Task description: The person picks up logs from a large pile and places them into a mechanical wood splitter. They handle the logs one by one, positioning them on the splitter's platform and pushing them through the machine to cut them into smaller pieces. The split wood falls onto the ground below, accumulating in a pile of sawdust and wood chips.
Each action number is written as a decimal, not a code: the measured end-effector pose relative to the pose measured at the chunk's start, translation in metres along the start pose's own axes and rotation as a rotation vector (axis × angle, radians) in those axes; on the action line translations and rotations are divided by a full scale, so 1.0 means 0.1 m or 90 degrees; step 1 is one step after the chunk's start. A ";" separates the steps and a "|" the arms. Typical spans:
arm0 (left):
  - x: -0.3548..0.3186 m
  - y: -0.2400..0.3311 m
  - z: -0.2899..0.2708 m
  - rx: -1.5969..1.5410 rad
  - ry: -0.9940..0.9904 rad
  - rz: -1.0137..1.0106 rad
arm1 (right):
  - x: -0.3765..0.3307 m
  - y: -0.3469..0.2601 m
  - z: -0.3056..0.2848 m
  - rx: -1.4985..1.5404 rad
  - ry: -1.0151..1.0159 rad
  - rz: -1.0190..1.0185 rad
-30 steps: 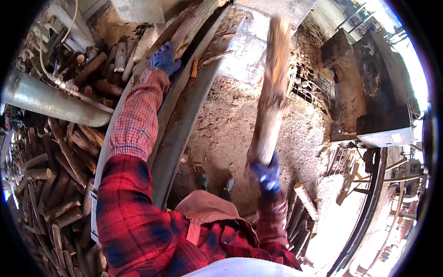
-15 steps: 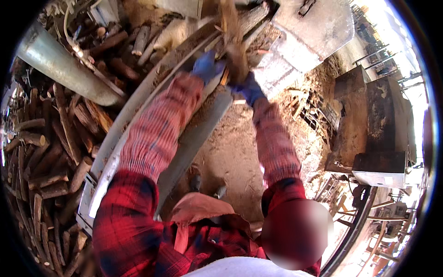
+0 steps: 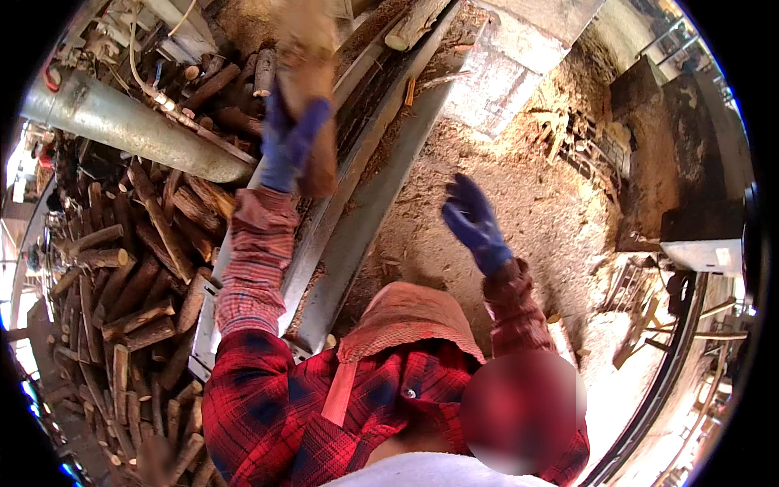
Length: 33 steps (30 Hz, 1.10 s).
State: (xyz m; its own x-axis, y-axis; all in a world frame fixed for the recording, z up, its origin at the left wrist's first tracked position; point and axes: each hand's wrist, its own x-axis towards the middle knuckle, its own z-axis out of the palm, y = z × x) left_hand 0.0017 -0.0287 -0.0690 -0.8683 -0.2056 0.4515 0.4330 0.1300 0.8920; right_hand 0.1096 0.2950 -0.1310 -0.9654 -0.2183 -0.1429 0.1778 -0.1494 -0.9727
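Observation:
My left hand (image 3: 284,146), in a blue glove, grips a thick brown log (image 3: 312,73) near its lower end. The log stands lengthwise away from me and is smeared by motion; its far end runs out at the top. Beneath it lies the long metal trough (image 3: 345,231), strewn with bark bits. To the right of the trough my right hand (image 3: 475,223), gloved in blue too, hangs over the sawdust-covered ground with fingers stretched out and nothing in them. Farther along the trough lies another log (image 3: 418,24).
A big pile of logs (image 3: 138,292) fills the left side. Above it slants a grey metal pipe (image 3: 138,126). At the far right stands a rusty metal box (image 3: 673,154); a pale metal plate (image 3: 495,81) sits beyond the trough.
My left hand has swung left with the log, which is now over the trough's left side. My right hand has come off the log and moved right and nearer to me.

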 end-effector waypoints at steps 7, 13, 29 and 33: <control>0.14 -0.86 -0.23 0.618 -0.216 0.067 | -0.98 0.86 -0.72 0.035 0.345 0.082; -0.13 -0.61 0.71 0.738 -0.490 -0.107 | -2.68 1.35 -0.95 -0.031 0.440 0.158; -5.17 -0.22 4.75 0.316 -1.239 -0.349 | -6.70 4.24 -0.75 0.864 1.130 0.310; -6.46 0.21 5.79 0.181 -1.473 -0.241 | -7.10 4.76 -0.39 0.943 1.159 0.247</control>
State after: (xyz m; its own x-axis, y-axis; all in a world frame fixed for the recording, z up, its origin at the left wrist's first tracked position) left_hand 0.4315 0.6688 -0.3562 0.3006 0.7361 -0.6065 0.3953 0.4825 0.7816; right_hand 0.8721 0.4161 -0.4998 0.1509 0.2139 -0.9651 -0.5096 -0.8197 -0.2614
